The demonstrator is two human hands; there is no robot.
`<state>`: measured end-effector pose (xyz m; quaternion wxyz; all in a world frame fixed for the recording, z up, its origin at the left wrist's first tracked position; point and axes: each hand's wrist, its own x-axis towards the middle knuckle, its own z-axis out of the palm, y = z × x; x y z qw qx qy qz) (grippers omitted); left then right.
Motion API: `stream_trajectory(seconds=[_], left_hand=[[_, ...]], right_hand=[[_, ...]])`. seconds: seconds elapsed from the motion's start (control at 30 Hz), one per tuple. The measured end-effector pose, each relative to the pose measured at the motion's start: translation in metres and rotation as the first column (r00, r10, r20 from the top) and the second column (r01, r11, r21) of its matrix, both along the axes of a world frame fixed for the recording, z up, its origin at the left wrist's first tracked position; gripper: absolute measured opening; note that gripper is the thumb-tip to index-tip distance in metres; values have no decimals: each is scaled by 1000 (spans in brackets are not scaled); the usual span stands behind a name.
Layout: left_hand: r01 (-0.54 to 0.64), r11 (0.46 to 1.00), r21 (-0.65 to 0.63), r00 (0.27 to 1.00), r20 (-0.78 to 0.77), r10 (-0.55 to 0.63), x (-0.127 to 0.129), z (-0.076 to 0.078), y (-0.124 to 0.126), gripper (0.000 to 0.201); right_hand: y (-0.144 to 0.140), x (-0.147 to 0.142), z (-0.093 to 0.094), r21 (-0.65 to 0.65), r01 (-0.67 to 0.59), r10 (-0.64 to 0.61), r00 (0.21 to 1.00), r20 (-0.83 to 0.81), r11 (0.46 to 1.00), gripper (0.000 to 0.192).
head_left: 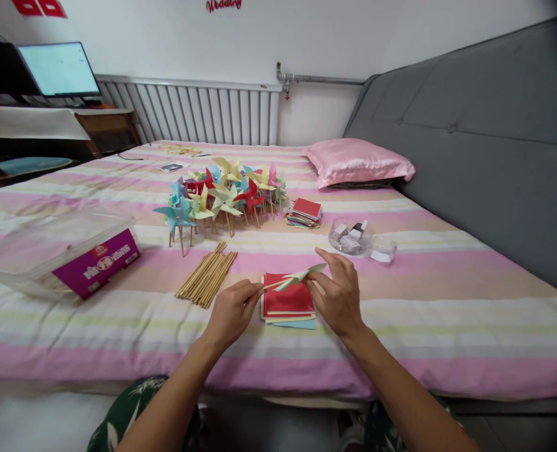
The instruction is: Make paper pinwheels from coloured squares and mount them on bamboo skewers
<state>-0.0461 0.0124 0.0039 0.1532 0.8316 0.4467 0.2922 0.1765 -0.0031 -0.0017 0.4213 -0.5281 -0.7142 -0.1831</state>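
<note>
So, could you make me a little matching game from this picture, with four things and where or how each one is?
Things
1. Left hand
2. Right hand
3. Pillow
4. Loose sticks

Places and states
A. Pink and glossy, near the grey headboard
B. Lying together on the striped bedspread
C. Pinching a single thin stick
D. At the pale paper blades

Pairs: 1-C, 2-D, 3-A, 4-B

Beyond the striped bed [429, 342], a radiator [207, 114] lines the white wall [160, 37], with a grey headboard [485, 119] at right.
</note>
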Motion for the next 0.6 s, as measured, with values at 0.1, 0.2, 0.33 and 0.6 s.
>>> stream_trajectory(seconds=[0.1,0.2,0.33,0.6], left_hand=[[-7,1000,-18,1000,0,7,1,1,-1,30],[0,996,-92,999,45,4,2,4,-1,30],[41,975,-216,987,163,-5,2,8,-1,30],[225,785,-578,848,513,135,3,7,-1,34]], right_hand=[[-1,0,1,-2,-7,7,1000,-4,1000,7],[-1,0,-1,-28,-27,26,999,-37,999,6],[-1,0,-2,-30,-71,66,988,-140,997,18],[-6,-5,3,63,-86,105,881,-462,994,38]])
